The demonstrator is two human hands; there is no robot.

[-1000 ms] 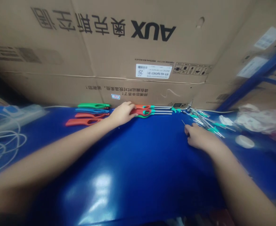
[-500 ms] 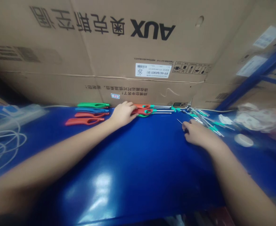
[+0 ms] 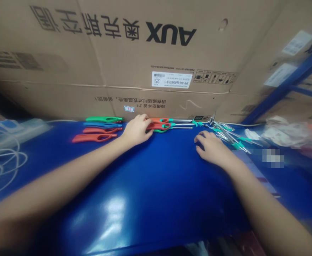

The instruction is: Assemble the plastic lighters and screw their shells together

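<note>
My left hand [image 3: 138, 128] is closed over the handle ends of several long-necked lighters at the foot of the cardboard box; their hidden ends lie under my fingers. Among these, an orange lighter [image 3: 158, 120] lies behind a red lighter [image 3: 160, 126], metal tubes pointing right, and a bit of green handle shows below. My right hand [image 3: 209, 145] hovers over the blue surface with fingers curled but apart and nothing visible in them. Just beyond it lies a loose pile of metal lighter tubes [image 3: 226, 133] with teal parts. Left of my left hand are loose handles: green [image 3: 104, 119], blue [image 3: 102, 124] and red [image 3: 93, 138].
A large cardboard box [image 3: 118, 64] stands along the back of the blue tabletop [image 3: 145, 185]. White cable [image 3: 14, 160] coils at left. At right are crumpled plastic bags [image 3: 286, 131], a blue metal frame [image 3: 284, 85] and a flat pale item [image 3: 265, 179] by my forearm.
My right hand has moved slightly left and opened; the thin metal rod in its fingers no longer shows. A flat pale item now appears by my right forearm. My left hand stays on the lighters.
</note>
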